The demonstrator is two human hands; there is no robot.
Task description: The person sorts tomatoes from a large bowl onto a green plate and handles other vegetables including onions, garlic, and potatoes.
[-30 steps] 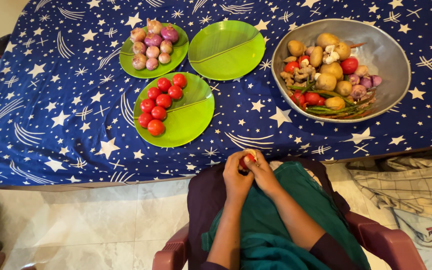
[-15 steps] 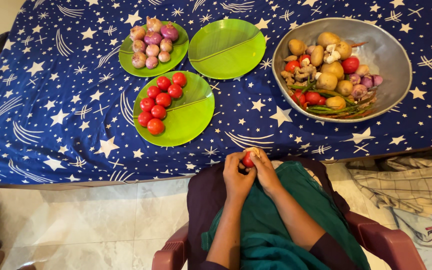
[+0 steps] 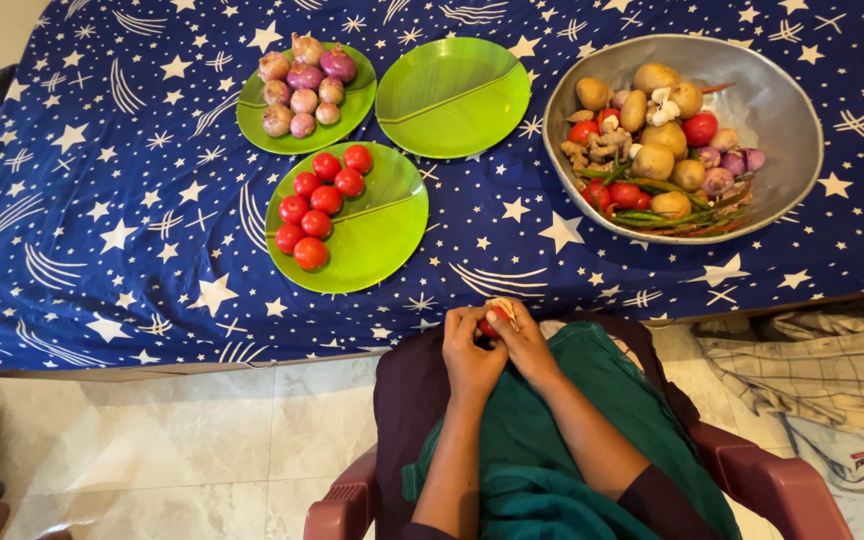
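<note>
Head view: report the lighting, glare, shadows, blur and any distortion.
Head view: light is soft and even, with only faint shadows under the green plates; mild sheen on the inner wall of the metal bowl, no harsh glare; table edges bow slightly, suggesting a wide lens; focus stays sharp across the cloth, while the tomato between left hand and right hand is mostly hidden.

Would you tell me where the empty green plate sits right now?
In the head view, the empty green plate lies at the table's far side, between the onion plate and the metal bowl.

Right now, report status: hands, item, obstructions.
Left hand and right hand both shut on small red tomato. Held at table edge. Nothing obstructing.
</note>
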